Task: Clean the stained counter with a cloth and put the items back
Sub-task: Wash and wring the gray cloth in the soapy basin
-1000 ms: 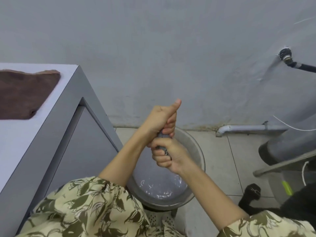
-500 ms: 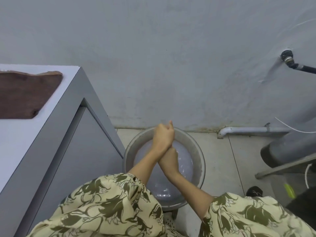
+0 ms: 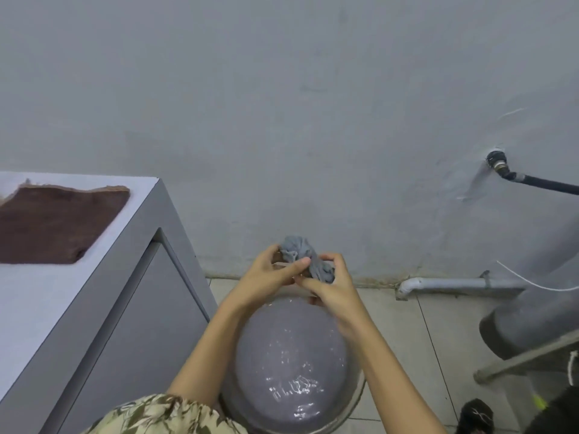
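Observation:
A crumpled grey cloth (image 3: 300,255) is held up over a metal basin (image 3: 354,399) of water on the floor. My left hand (image 3: 266,277) pinches the cloth's left side with thumb and fingers. My right hand (image 3: 332,286) grips its right end, fingers curled round it. The grey counter (image 3: 47,308) stands to the left, its top at about the height of my hands. A brown cloth (image 3: 53,223) lies flat on the counter's far part.
A grey wall rises right behind the basin. A white pipe (image 3: 454,283) runs along the floor at the wall's foot. A hose fitting (image 3: 498,161) juts from the wall at right. A large grey cylinder on a stand (image 3: 526,324) fills the right edge.
My hands have risen from the basin and moved apart from a tight wringing grip. The grey cloth now shows between them, bunched. The camera has tilted down and closer.

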The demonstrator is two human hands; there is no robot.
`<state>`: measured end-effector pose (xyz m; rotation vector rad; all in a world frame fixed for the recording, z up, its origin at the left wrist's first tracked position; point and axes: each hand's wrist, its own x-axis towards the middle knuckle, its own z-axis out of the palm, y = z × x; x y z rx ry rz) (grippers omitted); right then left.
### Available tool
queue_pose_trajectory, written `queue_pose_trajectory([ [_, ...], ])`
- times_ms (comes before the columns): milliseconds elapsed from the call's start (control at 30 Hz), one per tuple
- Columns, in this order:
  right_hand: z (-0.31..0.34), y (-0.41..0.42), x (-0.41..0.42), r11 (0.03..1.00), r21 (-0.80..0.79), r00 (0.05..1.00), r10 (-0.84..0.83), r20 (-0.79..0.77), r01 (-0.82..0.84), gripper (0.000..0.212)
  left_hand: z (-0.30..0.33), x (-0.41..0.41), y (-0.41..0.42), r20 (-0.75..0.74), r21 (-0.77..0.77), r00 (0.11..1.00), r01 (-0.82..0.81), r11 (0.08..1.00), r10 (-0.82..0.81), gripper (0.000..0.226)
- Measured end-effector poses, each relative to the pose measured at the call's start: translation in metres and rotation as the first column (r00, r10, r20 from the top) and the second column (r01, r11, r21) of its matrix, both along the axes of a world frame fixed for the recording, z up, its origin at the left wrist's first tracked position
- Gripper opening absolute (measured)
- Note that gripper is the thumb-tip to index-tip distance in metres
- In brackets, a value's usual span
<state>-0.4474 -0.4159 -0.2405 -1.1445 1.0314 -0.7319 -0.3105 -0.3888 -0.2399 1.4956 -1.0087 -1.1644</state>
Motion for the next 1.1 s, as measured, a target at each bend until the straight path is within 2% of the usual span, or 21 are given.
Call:
queue_pose_trajectory([
  [100,0.021,-0.008,-0.007,0.99,-0.142,1.0,0.004,0.02,-0.001,0.015,0.025,0.004,-0.002,-0.004,-0.119,0.998,-0.068,0.991,0.068,0.018],
  [133,0.025,-0.01,-0.011,0.978,-0.209,0.999,0.017,0.027,-0.011,0.013,0.032,0.006,-0.002,0.01,-0.145,0.997,-0.078,0.986,0.081,0.016],
  [200,0.033,-0.016,-0.015,0.961,-0.275,0.999,0.027,0.029,-0.018,0.034,0.042,0.009,-0.005,0.087,-0.17,0.992,-0.077,0.983,0.092,0.022],
  [300,0.042,-0.023,-0.019,0.973,-0.232,0.998,0.003,0.068,0.013,0.033,0.054,0.012,-0.008,0.291,-0.184,0.949,-0.066,0.981,0.119,0.027],
  [400,0.05,-0.027,-0.024,0.991,-0.115,0.984,-0.056,0.168,0.076,0.034,0.063,0.018,-0.013,0.498,-0.231,0.838,-0.12,0.966,0.223,0.034],
  [467,0.053,-0.029,-0.029,0.988,-0.048,0.966,-0.133,0.221,0.147,0.031,0.074,0.025,-0.016,0.49,-0.341,0.802,-0.183,0.922,0.341,0.039],
  [567,0.051,-0.035,-0.037,0.966,0.009,0.936,-0.254,0.245,0.26,0.023,0.107,0.029,-0.019,0.387,-0.474,0.803,-0.248,0.845,0.453,0.037],
  [667,0.054,-0.04,-0.037,0.964,-0.04,0.946,-0.25,0.205,0.264,0.019,0.141,0.026,-0.026,0.511,-0.534,0.752,-0.101,0.84,0.415,0.033],
  [733,0.063,-0.041,-0.032,0.978,-0.097,0.972,-0.17,0.163,0.187,0.009,0.158,0.02,-0.032,0.596,-0.541,0.719,0.032,0.84,0.357,0.031],
  [767,0.069,-0.041,-0.028,0.981,-0.144,0.985,-0.11,0.131,0.129,0.015,0.165,0.016,-0.034,0.635,-0.533,0.706,0.107,0.839,0.313,0.03],
  [833,0.084,-0.04,-0.02,0.96,-0.282,0.998,0.024,0.057,-0.007,0.041,0.179,0.006,-0.039,0.712,-0.482,0.675,0.271,0.833,0.192,0.026],
  [867,0.094,-0.039,-0.015,0.942,-0.329,0.996,0.08,0.045,-0.061,0.045,0.185,0.0,-0.04,0.74,-0.455,0.659,0.345,0.821,0.133,0.024],
  [933,0.112,-0.038,-0.004,0.917,-0.383,0.988,0.142,0.057,-0.11,0.031,0.194,-0.009,-0.044,0.768,-0.451,0.634,0.437,0.778,0.09,0.022],
  [1000,0.127,-0.04,0.003,0.906,-0.421,0.996,0.074,0.051,-0.046,0.014,0.201,-0.009,-0.043,0.766,-0.473,0.634,0.45,0.758,0.101,0.022],
  [1033,0.131,-0.043,0.003,0.899,-0.437,0.998,0.04,0.057,-0.011,0.011,0.205,-0.003,-0.041,0.793,-0.448,0.598,0.444,0.776,0.116,0.028],
  [1067,0.136,-0.047,0.0,0.896,-0.444,0.996,0.029,0.081,0.01,0.012,0.208,0.006,-0.038,0.855,-0.373,0.504,0.435,0.82,0.121,0.037],
  [1100,0.14,-0.05,-0.004,0.901,-0.434,0.991,0.044,0.126,0.015,0.014,0.211,0.018,-0.036,0.924,-0.252,0.37,0.398,0.882,0.097,0.043],
])
